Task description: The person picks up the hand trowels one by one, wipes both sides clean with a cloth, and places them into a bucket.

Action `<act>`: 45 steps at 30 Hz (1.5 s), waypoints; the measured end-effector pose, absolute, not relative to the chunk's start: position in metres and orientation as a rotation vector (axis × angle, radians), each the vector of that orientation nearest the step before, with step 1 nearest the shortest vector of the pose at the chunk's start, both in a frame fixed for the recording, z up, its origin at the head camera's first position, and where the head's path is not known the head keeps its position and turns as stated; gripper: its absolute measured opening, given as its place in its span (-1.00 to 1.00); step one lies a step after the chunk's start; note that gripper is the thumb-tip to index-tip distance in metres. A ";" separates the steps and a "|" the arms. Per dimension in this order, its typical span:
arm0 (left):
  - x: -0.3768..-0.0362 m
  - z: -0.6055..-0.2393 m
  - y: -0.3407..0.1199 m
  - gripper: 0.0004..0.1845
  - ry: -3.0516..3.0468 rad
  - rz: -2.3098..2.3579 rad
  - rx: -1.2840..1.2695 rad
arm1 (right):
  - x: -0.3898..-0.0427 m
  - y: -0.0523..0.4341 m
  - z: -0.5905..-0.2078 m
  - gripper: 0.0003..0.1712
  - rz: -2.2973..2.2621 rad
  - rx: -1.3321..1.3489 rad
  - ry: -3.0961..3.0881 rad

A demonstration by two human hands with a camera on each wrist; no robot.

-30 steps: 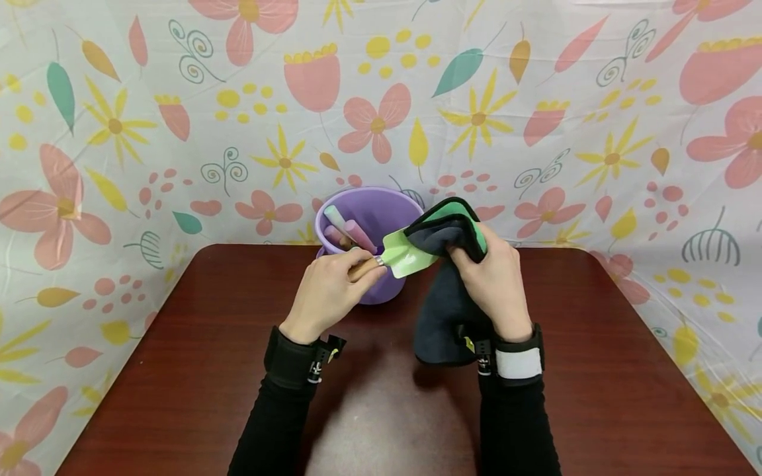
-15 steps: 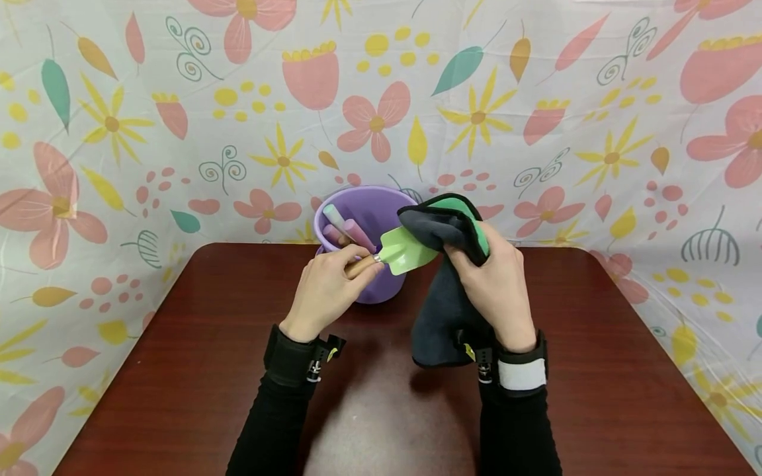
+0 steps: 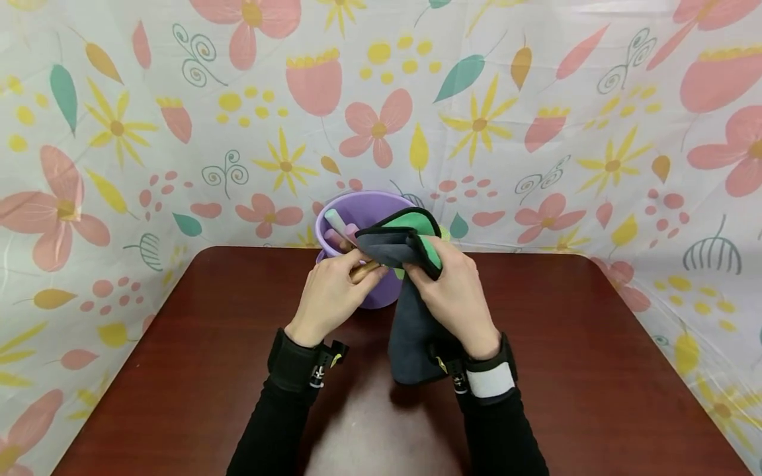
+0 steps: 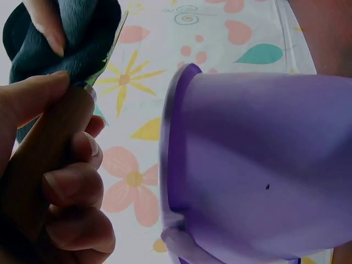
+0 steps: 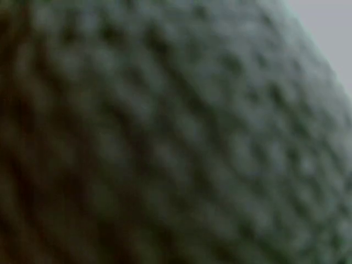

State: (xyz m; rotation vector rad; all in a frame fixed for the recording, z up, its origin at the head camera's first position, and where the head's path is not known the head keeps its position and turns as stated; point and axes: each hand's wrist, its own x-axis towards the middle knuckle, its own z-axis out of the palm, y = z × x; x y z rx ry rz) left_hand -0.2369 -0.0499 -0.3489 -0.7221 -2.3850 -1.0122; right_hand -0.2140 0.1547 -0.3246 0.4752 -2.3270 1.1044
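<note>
My left hand (image 3: 329, 292) grips the wooden handle (image 4: 52, 151) of a small garden trowel, its fingers curled round the wood in the left wrist view. The trowel's light green blade (image 3: 445, 233) is mostly hidden under a cloth, with only slivers showing. That cloth (image 3: 411, 334), dark grey on one side and green on the other with black edging, is pinched by my right hand (image 3: 454, 294) and folded over the blade. Its lower part hangs down toward the table. Blurred grey fabric (image 5: 181, 132) fills nearly all of the right wrist view.
Right behind the hands stands a purple bucket (image 3: 382, 296) at the table's far edge. Thick pale green and pink sticks (image 3: 335, 218), like chalk, lean inside it. A flowered sheet (image 3: 381, 99) hangs behind the brown table (image 3: 196, 370).
My right hand has moved left with the cloth, toward the trowel's handle, and the cloth now covers most of the blade that showed before. My left hand has stayed nearly still.
</note>
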 end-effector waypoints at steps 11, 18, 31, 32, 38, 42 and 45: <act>-0.234 -0.350 -0.040 -0.76 -2.412 -0.915 -0.682 | -0.221 0.154 -0.329 -0.68 1.081 0.412 -2.397; -0.235 -0.350 -0.042 -0.76 -2.418 -0.832 -0.664 | -0.230 0.156 -0.336 -0.72 1.068 0.369 -2.432; -0.234 -0.347 -0.048 -0.66 -2.408 -0.842 -0.663 | -0.238 0.183 -0.338 -0.72 1.091 0.214 -2.361; -0.234 -0.346 -0.048 -0.66 -2.410 -0.845 -0.654 | -0.238 0.184 -0.338 -0.71 1.094 0.210 -2.357; -0.235 -0.345 -0.049 -0.68 -2.420 -0.934 -0.615 | -0.238 0.196 -0.336 -0.72 1.080 0.145 -2.316; -0.236 -0.345 -0.047 -0.70 -2.423 -1.034 -0.599 | -0.234 0.205 -0.332 -0.71 1.091 0.114 -2.280; -0.236 -0.344 -0.045 -0.71 -2.421 -1.079 -0.583 | -0.231 0.207 -0.328 -0.69 1.103 0.126 -2.283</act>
